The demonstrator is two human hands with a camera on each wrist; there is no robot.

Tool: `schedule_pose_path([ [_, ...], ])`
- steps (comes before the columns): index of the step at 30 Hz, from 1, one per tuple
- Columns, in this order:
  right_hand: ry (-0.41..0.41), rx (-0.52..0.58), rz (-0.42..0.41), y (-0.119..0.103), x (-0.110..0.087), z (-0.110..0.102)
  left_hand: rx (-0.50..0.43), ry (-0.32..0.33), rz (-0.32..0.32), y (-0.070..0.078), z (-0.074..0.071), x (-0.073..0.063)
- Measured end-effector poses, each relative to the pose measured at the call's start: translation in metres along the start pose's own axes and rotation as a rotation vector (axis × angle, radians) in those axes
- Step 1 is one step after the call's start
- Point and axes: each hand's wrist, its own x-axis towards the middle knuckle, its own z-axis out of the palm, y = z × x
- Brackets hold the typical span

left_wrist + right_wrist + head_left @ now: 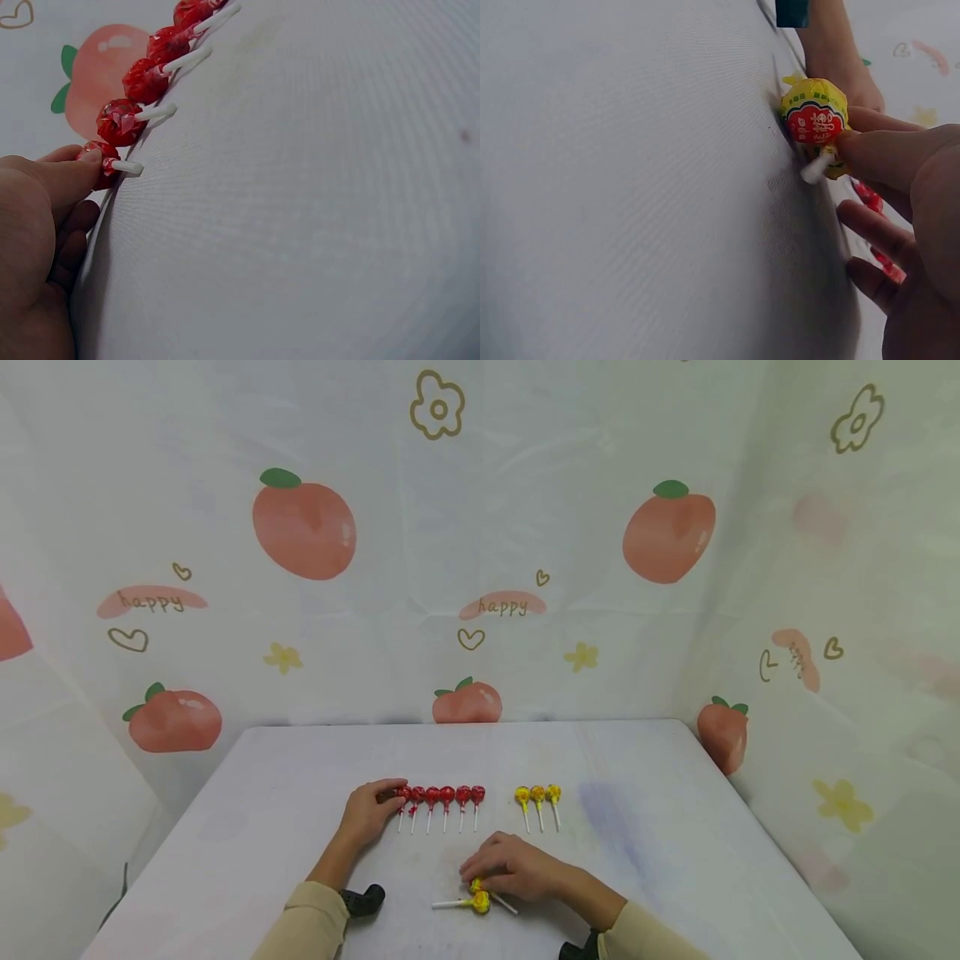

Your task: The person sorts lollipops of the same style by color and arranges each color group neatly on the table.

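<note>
Several red lollipops [447, 794] lie in a row on the white table, sticks pointing toward me. My left hand [369, 812] is at the row's left end, thumb and fingertips pinching the wrapped head of the leftmost red lollipop [109, 161]. Closer to me, my right hand [517, 867] pinches a yellow lollipop [476, 885] between thumb and fingers; its stick points to the lower right. Right beside that one lies a second yellow lollipop [480, 902], its stick pointing left. In the right wrist view, a yellow wrapper [815, 112] with a red label shows at the thumb tip.
Three yellow lollipops [537, 794] form a short row right of the red ones, sticks toward me. Behind the table [300, 760] hangs a white cloth [420, 527] printed with peaches. Black wrist devices [364, 901] sit at both cuffs.
</note>
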Motion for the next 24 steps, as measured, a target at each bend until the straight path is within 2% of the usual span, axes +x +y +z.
schedule_pose_path([
  [12, 0.015, 0.019, 0.092, -0.005, 0.0, -0.008, -0.01, 0.011, -0.002, -0.002, 0.001, -0.001],
  [18, 0.044, 0.048, 0.136, -0.009, -0.002, -0.025, -0.006, 0.012, -0.006, -0.001, 0.001, -0.002],
  [24, 0.102, -0.021, 0.149, -0.01, -0.006, -0.049, -0.007, 0.005, -0.024, 0.0, 0.001, -0.001],
])
